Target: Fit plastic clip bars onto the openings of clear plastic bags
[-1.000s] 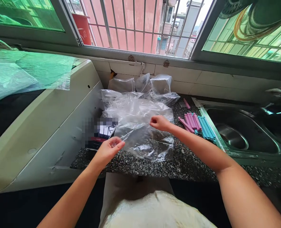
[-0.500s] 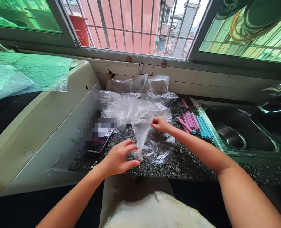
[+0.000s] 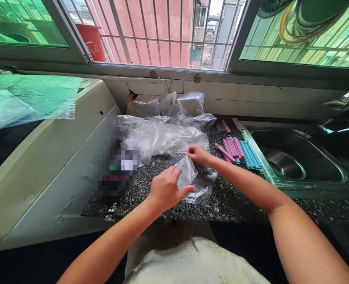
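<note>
In my right hand (image 3: 198, 154) a clear plastic bag (image 3: 186, 170) is pinched by its upper edge and hangs down over the counter. My left hand (image 3: 166, 188) is beside this bag, thumb and fingers apart; whether its fingertips touch the plastic I cannot tell. Beneath and to the right, another clear bag (image 3: 204, 188) lies flat on the speckled stone counter (image 3: 221, 205). A heap of crumpled clear bags (image 3: 162, 136) spreads behind both hands.
Pink bag clips (image 3: 232, 148) and blue bag clips (image 3: 251, 156) lie right of my right hand, next to a steel sink (image 3: 304, 157). A pixelated phone (image 3: 118, 169) is on the left. A white appliance (image 3: 74, 157) borders the counter. A barred window (image 3: 156, 35) is behind.
My left hand has moved right, toward my right hand. The bag in my right hand has come away from the heap, and its narrow lower end has swung to the right. The view has shifted slightly.
</note>
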Available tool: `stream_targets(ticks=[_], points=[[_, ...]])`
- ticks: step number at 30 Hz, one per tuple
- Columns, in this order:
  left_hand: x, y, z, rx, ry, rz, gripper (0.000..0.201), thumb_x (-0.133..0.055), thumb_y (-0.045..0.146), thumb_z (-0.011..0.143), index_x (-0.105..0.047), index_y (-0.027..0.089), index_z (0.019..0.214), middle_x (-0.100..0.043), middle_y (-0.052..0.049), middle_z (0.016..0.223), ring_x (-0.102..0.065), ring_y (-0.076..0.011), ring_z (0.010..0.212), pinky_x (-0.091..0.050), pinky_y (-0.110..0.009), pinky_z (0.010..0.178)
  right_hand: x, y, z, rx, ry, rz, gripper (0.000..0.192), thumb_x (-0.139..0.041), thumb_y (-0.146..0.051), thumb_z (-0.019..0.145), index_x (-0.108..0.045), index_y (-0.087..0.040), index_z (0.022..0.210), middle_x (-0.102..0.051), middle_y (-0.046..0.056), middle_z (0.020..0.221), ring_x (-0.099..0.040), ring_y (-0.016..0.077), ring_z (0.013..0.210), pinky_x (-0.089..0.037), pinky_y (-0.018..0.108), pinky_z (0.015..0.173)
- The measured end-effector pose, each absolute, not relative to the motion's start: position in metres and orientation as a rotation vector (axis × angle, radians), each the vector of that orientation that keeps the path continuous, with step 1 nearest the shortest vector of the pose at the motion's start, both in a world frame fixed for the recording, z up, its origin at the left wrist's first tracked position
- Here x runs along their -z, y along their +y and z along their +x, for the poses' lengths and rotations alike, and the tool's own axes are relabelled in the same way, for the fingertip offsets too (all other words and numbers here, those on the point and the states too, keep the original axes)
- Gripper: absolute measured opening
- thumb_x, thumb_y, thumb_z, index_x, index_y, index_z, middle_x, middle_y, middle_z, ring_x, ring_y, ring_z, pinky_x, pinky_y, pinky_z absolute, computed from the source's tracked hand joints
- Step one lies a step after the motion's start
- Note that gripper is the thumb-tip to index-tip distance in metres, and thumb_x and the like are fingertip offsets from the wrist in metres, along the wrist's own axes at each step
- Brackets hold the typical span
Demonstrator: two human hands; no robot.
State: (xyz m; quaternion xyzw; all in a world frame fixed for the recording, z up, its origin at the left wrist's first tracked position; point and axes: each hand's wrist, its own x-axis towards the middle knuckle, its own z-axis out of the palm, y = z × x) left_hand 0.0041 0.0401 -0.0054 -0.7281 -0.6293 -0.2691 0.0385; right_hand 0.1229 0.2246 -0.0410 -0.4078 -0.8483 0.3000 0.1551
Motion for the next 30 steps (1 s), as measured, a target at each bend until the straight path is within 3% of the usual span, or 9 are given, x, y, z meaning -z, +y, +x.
stream_targets(ticks=[4,7,9,19,24,27,30], points=[[0.025,0.048,0.029,0.684,-1.74,-2.264,0.039,-0.051,0.054,0.08,-0.058,0.015,0.084,-0.06,-0.007,0.069,-0.057,-0.0186,0.062,-0.037,-0.027,0.051,0.041,0.226,0.129,-0.826,-2.412,-1.211,0.012,-0.051,-0.008,0.065,-0.056,-0.014,0.056,-0.054,-0.002,0.054,-0.043,0.0081,0.054,-0.031,0.02,0.053],[0.029,0.06,0.039,0.602,-1.682,-2.295,0.022,-0.043,0.028,0.088,-0.058,0.016,0.078,-0.059,-0.007,0.067,-0.056,-0.0176,0.059,-0.033,-0.027,0.049,0.038,0.227,0.132,-0.817,-2.404,-1.246,0.012,-0.052,-0.008,0.066,-0.056,-0.014,0.055,-0.056,-0.001,0.054,-0.044,0.0087,0.055,-0.031,0.02,0.053],[0.03,0.068,0.041,0.58,-1.682,-2.307,0.026,-0.037,0.017,0.088,-0.057,0.017,0.071,-0.058,-0.006,0.064,-0.055,-0.0167,0.057,-0.031,-0.028,0.049,0.036,0.227,0.134,-0.817,-2.397,-1.27,0.013,-0.053,-0.008,0.066,-0.056,-0.014,0.055,-0.056,-0.001,0.054,-0.046,0.009,0.055,-0.031,0.021,0.053],[0.038,0.074,0.035,0.863,-1.711,-2.318,0.024,-0.038,0.018,0.089,-0.054,0.017,0.071,-0.058,-0.005,0.066,-0.053,-0.0151,0.056,-0.036,-0.026,0.053,0.024,0.225,0.184,-1.06,-2.411,-1.377,0.016,-0.061,-0.025,0.072,-0.06,-0.014,0.061,-0.058,-0.001,0.049,-0.049,0.0072,0.041,-0.034,0.019,0.042],[0.038,0.075,0.036,1.05,-1.733,-2.384,0.019,-0.042,0.017,0.086,-0.054,0.017,0.072,-0.057,-0.004,0.066,-0.053,-0.0148,0.058,-0.038,-0.025,0.055,0.019,0.224,0.229,-1.17,-2.475,-1.458,0.021,-0.069,-0.032,0.066,-0.064,-0.012,0.063,-0.059,0.001,0.052,-0.048,0.0081,0.042,-0.035,0.022,0.041],[0.038,0.078,0.04,1.152,-1.721,-2.413,0.017,-0.043,0.017,0.085,-0.053,0.018,0.071,-0.057,-0.003,0.065,-0.052,-0.0147,0.059,-0.039,-0.025,0.056,0.018,0.219,0.235,-1.114,-2.592,-1.519,0.019,-0.068,-0.03,0.065,-0.067,-0.011,0.068,-0.059,0.001,0.057,-0.048,0.009,0.049,-0.035,0.023,0.046],[0.037,0.082,0.046,1.217,-1.751,-2.435,0.015,-0.045,0.016,0.083,-0.053,0.018,0.07,-0.057,-0.002,0.064,-0.052,-0.0142,0.059,-0.04,-0.024,0.057,0.017,0.213,0.228,-1.046,-2.655,-1.554,0.008,-0.066,-0.019,0.062,-0.064,-0.012,0.06,-0.054,-0.001,0.052,-0.046,0.0094,0.051,-0.031,0.023,0.048]])
